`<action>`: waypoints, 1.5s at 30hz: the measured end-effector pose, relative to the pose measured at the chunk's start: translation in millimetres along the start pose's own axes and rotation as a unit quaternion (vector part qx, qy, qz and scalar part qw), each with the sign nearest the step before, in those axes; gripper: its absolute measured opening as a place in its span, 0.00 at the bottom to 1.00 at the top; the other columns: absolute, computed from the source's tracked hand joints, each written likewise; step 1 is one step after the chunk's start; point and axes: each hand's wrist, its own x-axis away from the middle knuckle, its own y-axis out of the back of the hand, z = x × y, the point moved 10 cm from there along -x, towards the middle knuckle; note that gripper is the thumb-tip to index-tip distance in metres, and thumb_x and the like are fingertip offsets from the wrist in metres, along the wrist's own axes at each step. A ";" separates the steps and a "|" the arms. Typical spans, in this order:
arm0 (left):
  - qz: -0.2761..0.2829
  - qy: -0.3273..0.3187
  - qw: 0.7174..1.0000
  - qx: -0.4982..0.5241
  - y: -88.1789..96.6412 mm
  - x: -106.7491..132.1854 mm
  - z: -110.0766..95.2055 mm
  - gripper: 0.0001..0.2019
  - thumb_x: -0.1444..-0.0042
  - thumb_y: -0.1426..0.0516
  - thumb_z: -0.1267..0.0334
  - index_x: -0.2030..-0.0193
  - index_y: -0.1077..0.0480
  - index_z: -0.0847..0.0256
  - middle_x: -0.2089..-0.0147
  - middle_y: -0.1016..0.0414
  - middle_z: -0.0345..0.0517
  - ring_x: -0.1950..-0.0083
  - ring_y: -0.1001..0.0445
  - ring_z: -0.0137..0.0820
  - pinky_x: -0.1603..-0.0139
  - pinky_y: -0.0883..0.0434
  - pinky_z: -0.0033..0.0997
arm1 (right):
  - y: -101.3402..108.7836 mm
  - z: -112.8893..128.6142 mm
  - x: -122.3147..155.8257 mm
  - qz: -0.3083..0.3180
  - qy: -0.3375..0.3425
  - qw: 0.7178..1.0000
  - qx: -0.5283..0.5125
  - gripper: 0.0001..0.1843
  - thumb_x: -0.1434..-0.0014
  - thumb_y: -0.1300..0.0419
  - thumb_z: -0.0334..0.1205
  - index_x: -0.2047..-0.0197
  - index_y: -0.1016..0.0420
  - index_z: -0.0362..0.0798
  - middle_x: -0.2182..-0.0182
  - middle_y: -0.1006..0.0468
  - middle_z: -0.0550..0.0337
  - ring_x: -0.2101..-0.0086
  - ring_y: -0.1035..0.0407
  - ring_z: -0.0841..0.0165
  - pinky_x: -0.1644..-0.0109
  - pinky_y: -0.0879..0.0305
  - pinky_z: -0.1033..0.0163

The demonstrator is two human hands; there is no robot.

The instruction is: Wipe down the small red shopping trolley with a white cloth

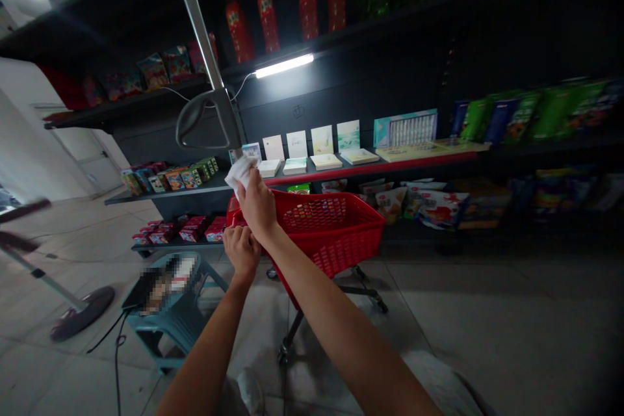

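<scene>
A red shopping cart (341,247) with perforated basket walls stands in front of me, its near left end by my hands. My left hand (242,250) is closed around the cart's edge at that end, apparently on its handle. Just above it, my right hand (258,203) grips a crumpled white cloth or tissue (240,172). The cloth covers the spot where a grey metal pole (199,26) comes down, so I cannot tell whether it touches the pole or the cart. A dark looped handle (202,120) juts from the pole above the cloth.
Dark shelving (414,65) runs behind the cart, bearing red bottles (307,0), opened boxes (325,159) and snack bags (441,208). A lit tube lamp (284,65) hangs under a shelf. At left stand a blue-green stool (180,318) with cables beside it and a round stand base (82,313).
</scene>
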 end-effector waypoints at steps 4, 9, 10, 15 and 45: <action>-0.004 -0.001 1.000 0.011 1.5 0.2 1.0 0.10 0.39 0.45 0.67 0.72 0.31 0.56 0.67 0.31 0.50 0.55 0.34 0.44 0.48 0.37 0.45 | -4.8 -16.8 28.1 0.055 -0.026 0.996 0.061 0.15 0.26 0.47 0.41 0.41 0.36 0.44 0.51 0.18 0.44 0.55 0.20 0.59 0.57 0.25 0.62; 0.005 0.010 0.999 0.041 -2.5 -0.7 6.6 0.10 0.39 0.45 0.68 0.72 0.31 0.56 0.67 0.31 0.50 0.54 0.34 0.44 0.46 0.38 0.46 | -17.8 -49.9 68.6 0.108 -0.053 0.990 0.077 0.14 0.27 0.44 0.42 0.42 0.32 0.45 0.52 0.17 0.46 0.55 0.19 0.59 0.54 0.27 0.63; 0.007 0.010 0.999 0.040 -3.7 -0.8 7.5 0.10 0.39 0.45 0.68 0.72 0.32 0.56 0.67 0.31 0.50 0.54 0.34 0.44 0.45 0.38 0.46 | -20.6 -57.3 76.9 0.119 -0.057 0.988 0.075 0.15 0.27 0.44 0.43 0.42 0.32 0.45 0.52 0.17 0.46 0.55 0.19 0.59 0.54 0.27 0.63; 0.006 -0.003 1.000 0.008 -6.6 0.2 9.6 0.11 0.39 0.46 0.68 0.73 0.34 0.55 0.66 0.30 0.51 0.53 0.34 0.45 0.45 0.38 0.47 | -27.9 -81.5 105.1 0.163 -0.037 0.985 0.052 0.16 0.26 0.46 0.45 0.41 0.30 0.46 0.52 0.16 0.48 0.52 0.20 0.61 0.51 0.31 0.65; 0.069 0.042 0.996 0.029 -20.8 -9.7 38.7 0.08 0.38 0.48 0.66 0.67 0.30 0.57 0.60 0.29 0.54 0.46 0.32 0.48 0.38 0.40 0.52 | 127.8 -337.8 146.8 0.115 -0.058 0.982 0.138 0.27 0.34 0.50 0.28 0.35 0.25 0.42 0.35 0.26 0.48 0.33 0.37 0.61 0.25 0.44 0.52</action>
